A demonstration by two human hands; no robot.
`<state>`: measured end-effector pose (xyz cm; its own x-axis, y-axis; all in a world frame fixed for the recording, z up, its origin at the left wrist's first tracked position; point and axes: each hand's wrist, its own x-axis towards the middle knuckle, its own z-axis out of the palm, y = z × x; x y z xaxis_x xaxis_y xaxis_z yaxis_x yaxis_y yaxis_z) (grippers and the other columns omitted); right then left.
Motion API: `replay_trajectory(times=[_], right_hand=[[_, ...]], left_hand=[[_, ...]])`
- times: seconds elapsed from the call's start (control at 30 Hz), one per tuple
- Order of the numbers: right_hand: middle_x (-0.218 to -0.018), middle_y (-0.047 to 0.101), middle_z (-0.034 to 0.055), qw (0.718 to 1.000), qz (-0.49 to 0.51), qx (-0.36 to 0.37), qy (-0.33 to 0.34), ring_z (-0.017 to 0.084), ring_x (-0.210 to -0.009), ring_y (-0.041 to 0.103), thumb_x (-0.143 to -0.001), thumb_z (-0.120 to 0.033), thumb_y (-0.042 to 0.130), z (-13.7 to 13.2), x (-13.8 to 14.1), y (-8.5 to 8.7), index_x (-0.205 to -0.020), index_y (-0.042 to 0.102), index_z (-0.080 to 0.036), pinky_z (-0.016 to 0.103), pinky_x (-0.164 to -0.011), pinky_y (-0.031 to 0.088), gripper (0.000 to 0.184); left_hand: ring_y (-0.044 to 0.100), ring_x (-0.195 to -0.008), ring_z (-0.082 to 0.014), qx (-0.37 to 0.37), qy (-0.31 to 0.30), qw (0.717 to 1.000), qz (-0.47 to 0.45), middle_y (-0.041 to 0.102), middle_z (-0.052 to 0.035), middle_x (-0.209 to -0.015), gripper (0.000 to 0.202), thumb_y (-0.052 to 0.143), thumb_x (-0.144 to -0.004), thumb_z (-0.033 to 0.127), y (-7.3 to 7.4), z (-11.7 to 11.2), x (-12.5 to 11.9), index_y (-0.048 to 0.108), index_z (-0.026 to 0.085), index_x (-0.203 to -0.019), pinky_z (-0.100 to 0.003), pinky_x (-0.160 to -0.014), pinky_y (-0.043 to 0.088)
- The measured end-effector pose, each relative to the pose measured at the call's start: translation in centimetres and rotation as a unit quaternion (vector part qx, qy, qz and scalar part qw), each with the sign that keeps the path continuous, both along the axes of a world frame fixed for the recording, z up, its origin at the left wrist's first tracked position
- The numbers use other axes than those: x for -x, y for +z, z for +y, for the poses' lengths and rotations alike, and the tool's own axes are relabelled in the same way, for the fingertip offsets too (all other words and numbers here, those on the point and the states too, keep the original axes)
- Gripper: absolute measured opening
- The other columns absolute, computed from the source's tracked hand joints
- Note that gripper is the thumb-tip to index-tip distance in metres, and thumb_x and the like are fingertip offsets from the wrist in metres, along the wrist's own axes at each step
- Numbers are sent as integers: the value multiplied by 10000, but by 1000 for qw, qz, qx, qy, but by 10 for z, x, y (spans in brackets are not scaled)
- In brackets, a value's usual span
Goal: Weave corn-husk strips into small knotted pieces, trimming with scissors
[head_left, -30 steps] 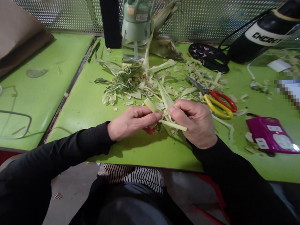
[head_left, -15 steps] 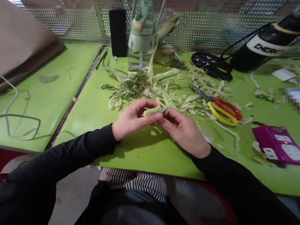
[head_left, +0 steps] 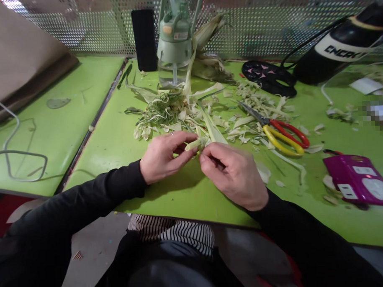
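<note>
My left hand is closed in a pinch round a folded pale green leaf strip just above the green table. Its thumb and fingers grip the strip's left end. My right hand meets it from the right, fingers curled and pinching the same strip at its right end. A longer leaf blade runs up and away from the pinch point toward a heap of leaf trimmings.
Red and yellow scissors lie to the right among cuttings. A magenta power strip sits at the right edge. Behind stand a green water bottle, a black phone, a black pad and a mesh screen. A grey cable lies left.
Both hands have shifted slightly while working the strip; the right hand turned from back-up to fingers pointing left, and the strip is now bunched shorter between the fingertips.
</note>
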<state>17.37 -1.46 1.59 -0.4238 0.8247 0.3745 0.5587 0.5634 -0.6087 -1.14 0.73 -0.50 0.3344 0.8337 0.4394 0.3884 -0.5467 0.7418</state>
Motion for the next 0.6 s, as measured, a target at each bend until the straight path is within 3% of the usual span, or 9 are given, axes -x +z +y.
replay_trajectory(times=[0.27, 0.37, 0.5, 0.6], right_hand=[[-579, 422, -34, 996, -30, -73, 51, 110, -549, 385, -854, -138, 503, -5, 3, -6, -634, 378, -222, 277, -552, 324, 267], [-598, 474, -26, 994, -35, -92, 45, 114, -561, 417, -881, -144, 499, -4, 3, -10, -659, 436, -215, 273, -560, 345, 242], [-652, 552, -9, 993, -8, -115, 17, 119, -582, 471, -947, -276, 541, 3, -2, -9, -732, 518, -203, 270, -560, 379, 229], [-835, 622, 49, 991, 7, -128, -37, 152, -686, 537, -952, -358, 556, 12, -9, -4, -901, 566, -192, 292, -601, 425, 174]], left_hand=[[687, -807, -145, 3, -12, 1000, -10, 755, -95, -982, 203, 611, -867, 238, 2, -6, -2, 682, 115, -1012, -216, -661, 541], [686, -769, -137, 68, -26, 996, -55, 742, -87, -947, 222, 619, -863, 251, -1, 0, -1, 672, 106, -1023, -214, -640, 552], [679, -684, -112, 208, -119, 957, -166, 711, -44, -858, 253, 663, -859, 326, -3, 10, 2, 648, 119, -1004, -225, -646, 580], [701, -721, -128, 291, -163, 911, -241, 704, -31, -844, 291, 706, -841, 366, -2, 13, 5, 632, 143, -1014, -247, -662, 592]])
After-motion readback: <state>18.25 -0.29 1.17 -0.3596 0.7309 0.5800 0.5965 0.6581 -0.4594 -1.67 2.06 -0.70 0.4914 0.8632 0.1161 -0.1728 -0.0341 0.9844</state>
